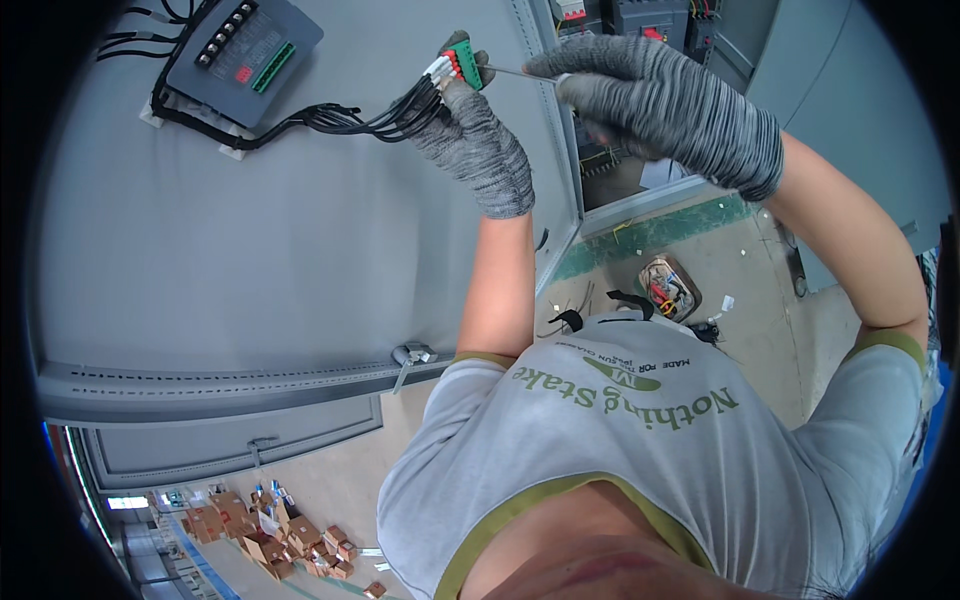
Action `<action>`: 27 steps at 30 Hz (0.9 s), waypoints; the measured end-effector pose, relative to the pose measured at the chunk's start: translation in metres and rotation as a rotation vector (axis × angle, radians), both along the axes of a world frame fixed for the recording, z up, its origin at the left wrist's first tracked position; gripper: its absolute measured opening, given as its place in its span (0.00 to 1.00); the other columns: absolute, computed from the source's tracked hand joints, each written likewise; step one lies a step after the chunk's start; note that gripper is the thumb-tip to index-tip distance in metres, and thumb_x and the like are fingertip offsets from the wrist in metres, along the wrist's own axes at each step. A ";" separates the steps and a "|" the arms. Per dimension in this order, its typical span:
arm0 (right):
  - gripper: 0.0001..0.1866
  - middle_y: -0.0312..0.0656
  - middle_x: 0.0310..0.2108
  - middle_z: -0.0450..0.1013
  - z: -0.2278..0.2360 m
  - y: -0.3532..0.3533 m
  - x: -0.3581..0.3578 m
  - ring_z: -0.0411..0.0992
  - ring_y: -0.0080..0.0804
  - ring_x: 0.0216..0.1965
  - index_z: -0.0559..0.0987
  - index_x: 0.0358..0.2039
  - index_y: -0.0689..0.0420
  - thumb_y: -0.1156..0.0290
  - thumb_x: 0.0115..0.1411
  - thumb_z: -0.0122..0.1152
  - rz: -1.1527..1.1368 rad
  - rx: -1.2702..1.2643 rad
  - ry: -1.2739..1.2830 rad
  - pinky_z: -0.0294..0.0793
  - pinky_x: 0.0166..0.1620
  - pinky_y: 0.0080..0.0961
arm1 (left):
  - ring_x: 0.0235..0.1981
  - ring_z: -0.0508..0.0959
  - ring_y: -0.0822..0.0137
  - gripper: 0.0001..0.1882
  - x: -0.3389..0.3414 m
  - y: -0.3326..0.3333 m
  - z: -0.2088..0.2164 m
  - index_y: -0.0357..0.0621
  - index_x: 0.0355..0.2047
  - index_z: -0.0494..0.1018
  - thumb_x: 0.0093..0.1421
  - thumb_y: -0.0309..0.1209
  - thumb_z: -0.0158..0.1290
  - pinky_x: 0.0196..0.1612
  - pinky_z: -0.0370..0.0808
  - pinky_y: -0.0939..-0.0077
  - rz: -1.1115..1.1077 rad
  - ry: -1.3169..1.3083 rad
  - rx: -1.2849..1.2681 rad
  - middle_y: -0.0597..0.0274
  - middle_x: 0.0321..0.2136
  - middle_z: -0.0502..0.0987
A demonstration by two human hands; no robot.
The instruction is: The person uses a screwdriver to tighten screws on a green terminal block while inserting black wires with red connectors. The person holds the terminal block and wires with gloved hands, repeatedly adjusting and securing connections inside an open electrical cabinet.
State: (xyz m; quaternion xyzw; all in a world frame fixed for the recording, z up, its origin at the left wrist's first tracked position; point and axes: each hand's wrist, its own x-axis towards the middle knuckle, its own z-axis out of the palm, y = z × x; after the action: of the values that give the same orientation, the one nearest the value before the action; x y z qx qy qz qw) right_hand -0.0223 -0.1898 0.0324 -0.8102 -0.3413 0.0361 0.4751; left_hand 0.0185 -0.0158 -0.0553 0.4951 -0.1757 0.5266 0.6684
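My left hand point(478, 140), in a grey knitted glove, pinches a green terminal block plug point(466, 64) between thumb and fingers. Several black wires point(375, 123) with white and red sleeves at their ends run into the plug. In my gloved right hand point(665, 105) is a thin screwdriver; its slim metal shaft point(515, 72) points left and its tip meets the plug's side or ends right beside it. My fingers cover the handle. The wire bundle leads left to a dark grey control module point(240, 62) with a green socket, mounted on the grey panel door.
The grey door point(250, 260) fills the left, with a latch point(413, 353) on its lower edge. To the right an open cabinet holds breakers point(650, 18). A tool basket point(670, 287) stands on the floor behind. Cardboard boxes point(290, 535) are piled at the lower left.
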 end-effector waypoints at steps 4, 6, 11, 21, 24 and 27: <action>0.34 0.41 0.29 0.74 0.002 0.000 -0.007 0.75 0.30 0.28 0.63 0.64 0.42 0.66 0.56 0.58 -0.252 -0.844 -1.112 0.77 0.30 0.29 | 0.35 0.79 0.63 0.25 -0.001 -0.005 0.004 0.29 0.44 0.71 0.63 0.45 0.52 0.40 0.78 0.72 -0.066 -0.007 -0.019 0.49 0.39 0.78; 0.38 0.40 0.31 0.74 0.010 0.014 -0.022 0.76 0.30 0.28 0.57 0.67 0.40 0.70 0.55 0.58 -0.310 -1.135 -1.037 0.77 0.30 0.29 | 0.36 0.79 0.64 0.25 0.003 -0.007 0.001 0.30 0.44 0.71 0.63 0.44 0.52 0.40 0.77 0.73 -0.077 -0.046 -0.070 0.50 0.39 0.78; 0.31 0.44 0.26 0.74 0.002 0.012 0.001 0.73 0.30 0.23 0.59 0.66 0.44 0.73 0.61 0.51 -0.113 -0.784 -0.659 0.78 0.29 0.29 | 0.35 0.79 0.64 0.22 0.008 -0.003 -0.002 0.30 0.44 0.71 0.63 0.42 0.51 0.40 0.77 0.72 -0.023 -0.025 -0.047 0.51 0.39 0.78; 0.20 0.42 0.42 0.76 0.007 0.009 0.005 0.74 0.27 0.40 0.72 0.57 0.56 0.63 0.66 0.52 0.052 -0.216 -0.013 0.73 0.50 0.26 | 0.35 0.80 0.60 0.22 -0.001 0.007 -0.008 0.31 0.40 0.71 0.63 0.43 0.50 0.41 0.78 0.67 -0.005 0.029 0.035 0.45 0.39 0.78; 0.22 0.43 0.39 0.75 -0.004 -0.014 0.017 0.74 0.28 0.40 0.73 0.54 0.56 0.63 0.61 0.58 0.082 -0.146 -0.312 0.73 0.47 0.25 | 0.35 0.80 0.59 0.23 -0.013 -0.003 0.000 0.32 0.42 0.70 0.62 0.44 0.52 0.41 0.78 0.64 -0.211 0.087 -0.153 0.43 0.41 0.77; 0.24 0.40 0.35 0.75 -0.006 -0.038 0.019 0.74 0.28 0.39 0.75 0.47 0.56 0.64 0.51 0.70 -0.024 0.052 -0.449 0.74 0.44 0.27 | 0.44 0.78 0.59 0.18 -0.023 -0.012 0.006 0.36 0.47 0.69 0.64 0.37 0.50 0.47 0.76 0.66 -0.357 0.012 -0.273 0.45 0.49 0.74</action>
State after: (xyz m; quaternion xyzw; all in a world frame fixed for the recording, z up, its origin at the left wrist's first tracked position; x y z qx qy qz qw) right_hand -0.0034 -0.2280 0.0262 -0.7894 -0.4297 -0.1598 0.4082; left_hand -0.0041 -0.0281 -0.0498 0.3642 -0.1838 0.4160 0.8127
